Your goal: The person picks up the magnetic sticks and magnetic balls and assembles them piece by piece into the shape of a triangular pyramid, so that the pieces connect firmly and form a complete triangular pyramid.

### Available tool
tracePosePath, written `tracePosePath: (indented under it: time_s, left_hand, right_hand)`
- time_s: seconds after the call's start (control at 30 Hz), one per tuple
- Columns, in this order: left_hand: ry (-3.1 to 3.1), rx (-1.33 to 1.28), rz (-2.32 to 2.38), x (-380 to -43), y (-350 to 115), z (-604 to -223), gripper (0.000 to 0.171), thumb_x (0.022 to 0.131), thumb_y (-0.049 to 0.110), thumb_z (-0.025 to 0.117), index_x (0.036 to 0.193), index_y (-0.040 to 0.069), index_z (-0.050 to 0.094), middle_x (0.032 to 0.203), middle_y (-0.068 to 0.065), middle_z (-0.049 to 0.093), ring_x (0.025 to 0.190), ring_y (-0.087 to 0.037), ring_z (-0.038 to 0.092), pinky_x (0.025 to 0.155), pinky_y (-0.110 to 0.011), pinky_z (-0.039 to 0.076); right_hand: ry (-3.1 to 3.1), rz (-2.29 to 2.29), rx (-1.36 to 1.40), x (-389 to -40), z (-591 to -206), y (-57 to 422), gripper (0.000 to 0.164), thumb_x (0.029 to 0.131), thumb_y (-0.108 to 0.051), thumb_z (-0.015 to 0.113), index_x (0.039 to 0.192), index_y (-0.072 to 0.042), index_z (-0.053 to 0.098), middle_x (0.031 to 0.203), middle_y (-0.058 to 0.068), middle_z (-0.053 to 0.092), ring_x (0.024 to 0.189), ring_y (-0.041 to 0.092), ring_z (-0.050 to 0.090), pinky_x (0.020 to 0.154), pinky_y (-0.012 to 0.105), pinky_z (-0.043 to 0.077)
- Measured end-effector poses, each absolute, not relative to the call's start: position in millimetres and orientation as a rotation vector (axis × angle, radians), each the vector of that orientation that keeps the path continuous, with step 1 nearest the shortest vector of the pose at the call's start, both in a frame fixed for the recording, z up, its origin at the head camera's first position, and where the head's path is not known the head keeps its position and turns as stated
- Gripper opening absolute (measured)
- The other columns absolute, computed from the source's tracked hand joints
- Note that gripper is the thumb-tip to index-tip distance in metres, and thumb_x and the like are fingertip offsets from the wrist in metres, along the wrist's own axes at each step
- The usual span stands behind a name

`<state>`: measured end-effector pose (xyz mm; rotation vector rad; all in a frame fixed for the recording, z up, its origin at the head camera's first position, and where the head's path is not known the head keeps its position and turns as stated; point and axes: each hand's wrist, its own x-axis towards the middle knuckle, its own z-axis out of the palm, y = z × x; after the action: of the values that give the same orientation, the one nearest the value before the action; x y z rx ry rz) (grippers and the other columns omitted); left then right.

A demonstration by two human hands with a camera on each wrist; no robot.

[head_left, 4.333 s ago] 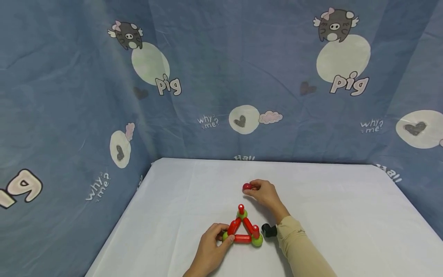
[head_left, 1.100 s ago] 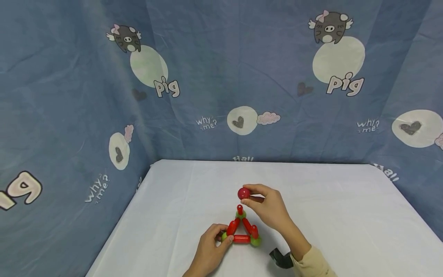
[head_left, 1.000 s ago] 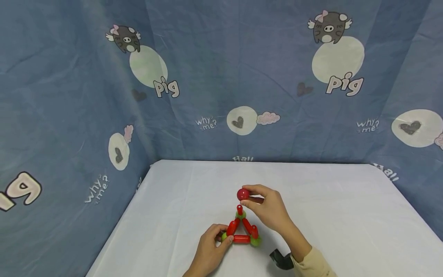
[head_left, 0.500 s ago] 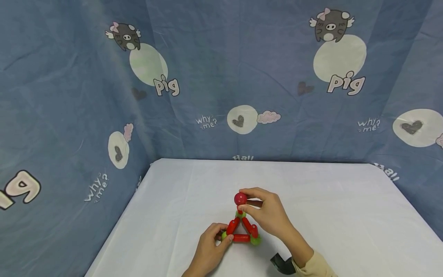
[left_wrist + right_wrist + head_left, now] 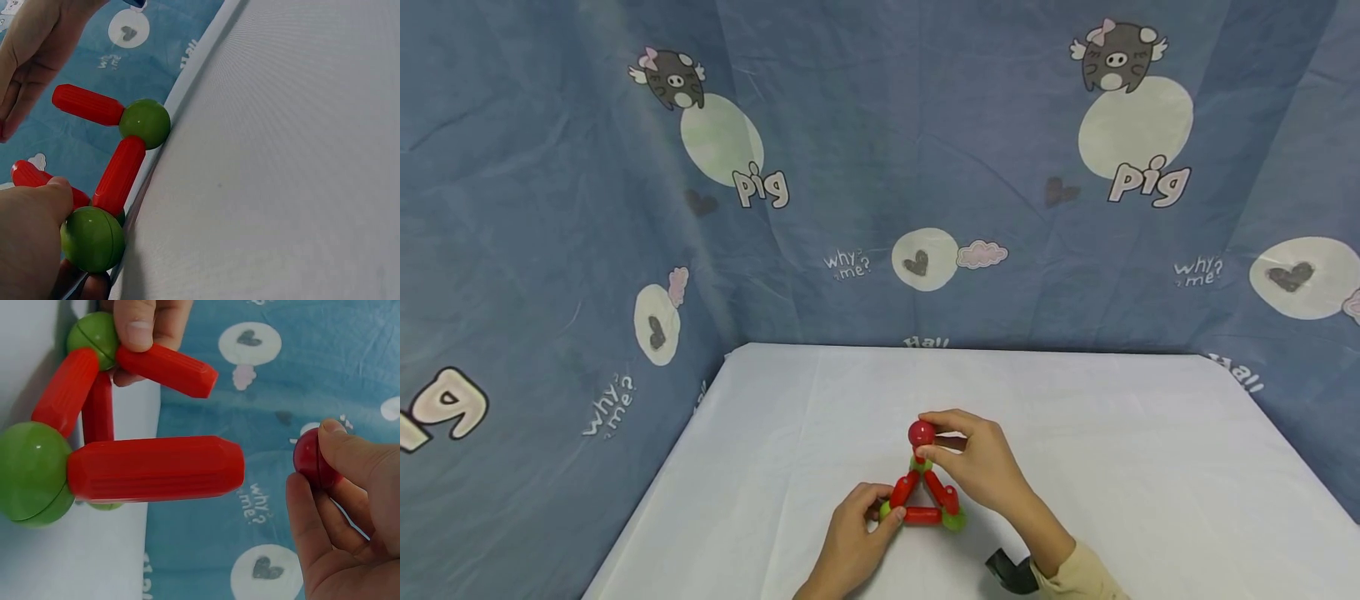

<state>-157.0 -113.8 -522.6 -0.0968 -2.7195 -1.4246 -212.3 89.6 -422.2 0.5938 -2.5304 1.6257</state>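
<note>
My left hand (image 5: 853, 533) holds the left corner of a triangle of red rods (image 5: 922, 517) and green balls (image 5: 953, 521) on the table. In the left wrist view, its thumb lies against a red rod (image 5: 28, 175) beside a green ball (image 5: 92, 239). Red rods (image 5: 156, 469) stand up from the corner balls. Thumb and fingers of my right hand (image 5: 988, 458) pinch a red ball (image 5: 921, 432) over the far corner's upright rod (image 5: 919, 456). Whether ball and rod touch, I cannot tell. The right wrist view shows the pinched red ball (image 5: 307, 459) with a seam around it.
A white cloth covers the table (image 5: 1075, 417). Behind it and along the left hangs a blue printed curtain (image 5: 820, 125). A dark device (image 5: 1011, 572) sits at my right wrist, near the sleeve (image 5: 1078, 575).
My right hand has brought the red ball from beyond the triangle back toward me, then left and down over the far upright rod. The left hand keeps its hold on the left corner.
</note>
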Motion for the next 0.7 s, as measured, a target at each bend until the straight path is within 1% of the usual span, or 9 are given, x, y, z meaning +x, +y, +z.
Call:
tracePosePath:
  time_s: [0.7]
  left_hand:
    - [-2.716,-0.105,-1.445,-157.9,-114.8,-524.2,0.021,0.094,0.033,0.073,0.112,0.022,0.072,0.100,0.011,0.063,0.088,-0.004,0.055,0.077,-0.020,0.047]
  right_hand:
    - [-2.553,1.571,0.565,-218.2,-436.6,84.1,0.042,0.078,-0.007,0.087,0.118,-0.012,0.075,0.113,0.001,0.076,0.100,0.018,0.074,0.083,0.027,0.061]
